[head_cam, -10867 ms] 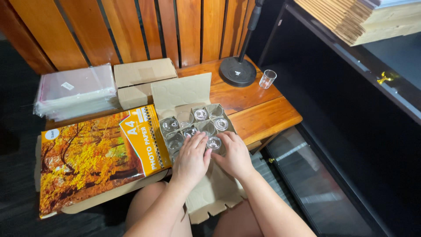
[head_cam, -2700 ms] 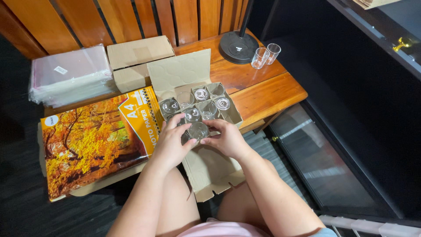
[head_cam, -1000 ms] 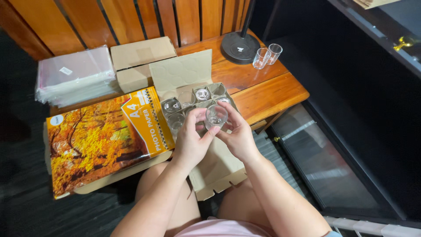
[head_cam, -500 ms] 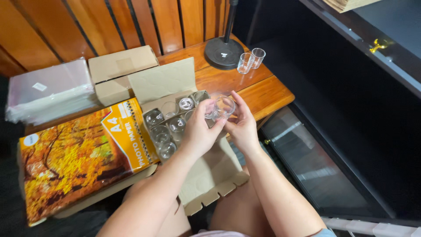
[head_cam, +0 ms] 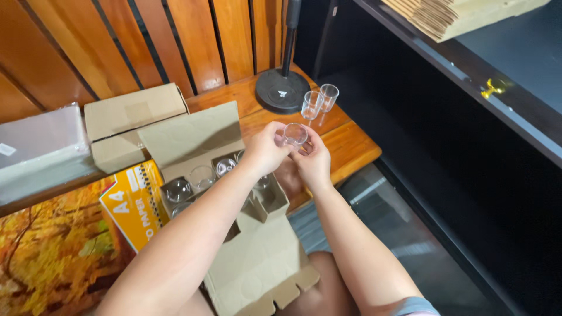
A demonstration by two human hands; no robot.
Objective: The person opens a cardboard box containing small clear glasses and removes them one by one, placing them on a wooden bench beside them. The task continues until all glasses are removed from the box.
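Holding a small clear glass cup (head_cam: 294, 134) over the wooden table (head_cam: 351, 146), our left hand (head_cam: 264, 153) and right hand (head_cam: 313, 164) pinch it tight. More cups sit in the open brown cardboard box (head_cam: 193, 137).

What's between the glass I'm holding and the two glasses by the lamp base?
In the head view, only bare wooden tabletop lies between the held glass and the two standing glasses.

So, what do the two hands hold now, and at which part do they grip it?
Both the left hand and right hand hold one small clear glass, fingertips on its sides near the rim, above the open cardboard box.
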